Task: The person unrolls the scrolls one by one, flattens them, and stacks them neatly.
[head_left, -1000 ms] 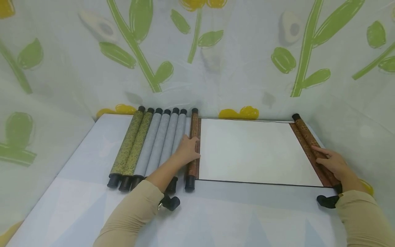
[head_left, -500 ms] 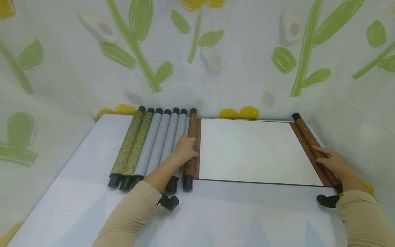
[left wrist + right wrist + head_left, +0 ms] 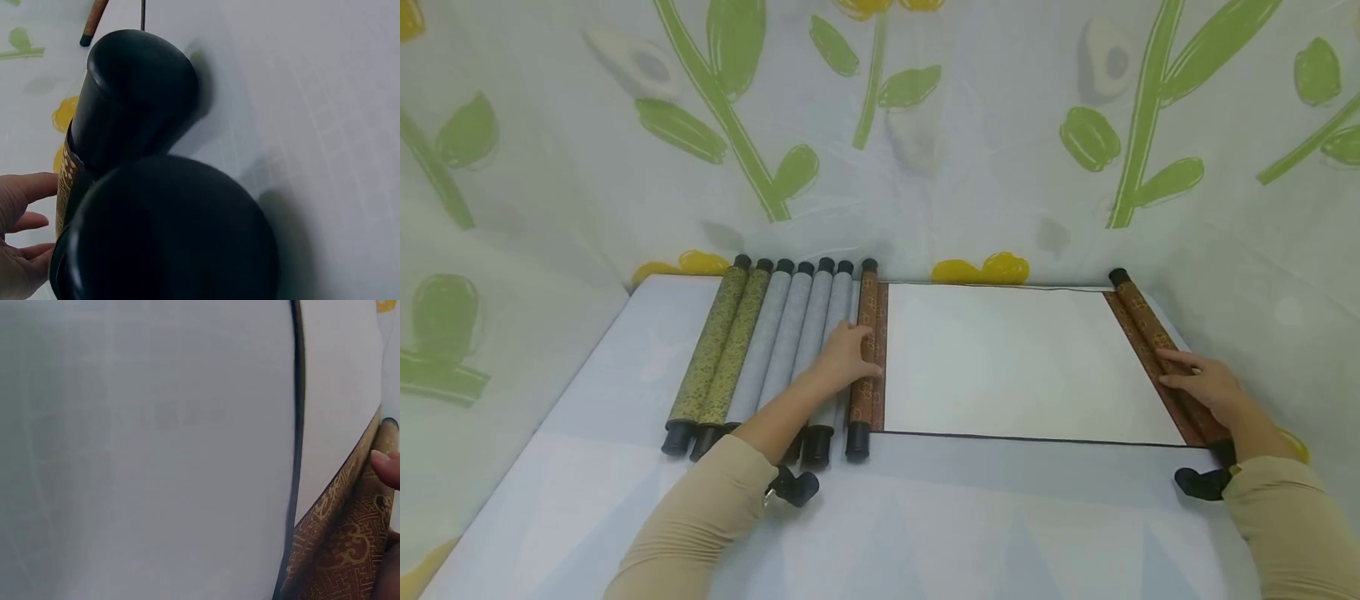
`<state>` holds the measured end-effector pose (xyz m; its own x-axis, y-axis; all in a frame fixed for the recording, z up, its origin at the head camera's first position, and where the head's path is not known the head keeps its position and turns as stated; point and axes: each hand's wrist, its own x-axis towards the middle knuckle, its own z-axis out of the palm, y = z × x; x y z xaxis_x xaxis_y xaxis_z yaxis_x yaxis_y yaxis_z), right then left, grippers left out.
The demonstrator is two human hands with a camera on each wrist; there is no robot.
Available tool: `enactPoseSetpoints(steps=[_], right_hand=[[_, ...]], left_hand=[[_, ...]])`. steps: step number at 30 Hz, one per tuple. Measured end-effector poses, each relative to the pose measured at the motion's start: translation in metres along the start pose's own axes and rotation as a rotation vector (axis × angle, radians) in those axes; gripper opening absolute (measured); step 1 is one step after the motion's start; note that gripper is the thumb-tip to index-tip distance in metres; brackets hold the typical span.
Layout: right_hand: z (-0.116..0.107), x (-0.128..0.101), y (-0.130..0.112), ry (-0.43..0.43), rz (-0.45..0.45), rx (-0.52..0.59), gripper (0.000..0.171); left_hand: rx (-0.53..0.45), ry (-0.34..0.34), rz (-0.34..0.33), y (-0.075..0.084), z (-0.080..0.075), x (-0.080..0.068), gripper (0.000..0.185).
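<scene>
A hanging scroll lies unrolled on the table, its blank white sheet [image 3: 1000, 367] between two brown patterned rollers. My left hand [image 3: 844, 358] rests over the left roller [image 3: 863, 392], with its thumb and index finger spread apart across it. In the left wrist view those fingers [image 3: 28, 220] are beside the patterned cloth, behind the roller's black end knob [image 3: 134, 94]. At the other end, my right hand [image 3: 1210, 387] touches the right roller [image 3: 1142, 321] with fingers extended. The right wrist view shows a fingertip [image 3: 386, 467] on its gold-patterned cloth [image 3: 344, 550].
Left of the scroll lie several rolled scrolls side by side: two yellow-green ones [image 3: 730, 367] and several grey ones [image 3: 767, 350], partly hidden by my left forearm. A patterned curtain [image 3: 985, 167] hangs behind the white table [image 3: 970, 517]. Black devices [image 3: 797, 487] sit on both wrists.
The left roller has turned slightly leftward, showing more of the brown band beside it. My left hand shifted left and its fingers loosened. The right hand's thumb moved a little along its roller.
</scene>
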<state>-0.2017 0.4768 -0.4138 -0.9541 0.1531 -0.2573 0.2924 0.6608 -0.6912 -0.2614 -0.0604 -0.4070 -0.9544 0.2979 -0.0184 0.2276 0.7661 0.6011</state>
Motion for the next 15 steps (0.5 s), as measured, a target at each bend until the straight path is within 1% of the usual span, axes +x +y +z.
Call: enactPoseSetpoints(steps=[4,9,12,13,15], right_hand=[[0.003,-0.001,-0.004,0.056,-0.013,-0.008,0.072],[0.007,0.0,-0.011,0.133,-0.067,-0.094,0.075],[0.008,0.002,-0.016,0.141,-0.082,-0.089,0.078],[0.008,0.003,-0.018,0.138,-0.076,-0.075,0.079],[0.009,0.004,-0.023,0.124,-0.067,-0.041,0.083]], left_hand=[[-0.026,0.016,0.03,-0.003,-0.001,-0.001,0.071],[-0.037,0.065,0.044,-0.008,-0.006,-0.003,0.072],[-0.023,0.1,0.059,-0.013,-0.01,-0.005,0.074],[-0.037,0.108,0.061,-0.015,-0.012,-0.006,0.075],[-0.108,0.109,0.055,-0.018,-0.015,-0.008,0.077]])
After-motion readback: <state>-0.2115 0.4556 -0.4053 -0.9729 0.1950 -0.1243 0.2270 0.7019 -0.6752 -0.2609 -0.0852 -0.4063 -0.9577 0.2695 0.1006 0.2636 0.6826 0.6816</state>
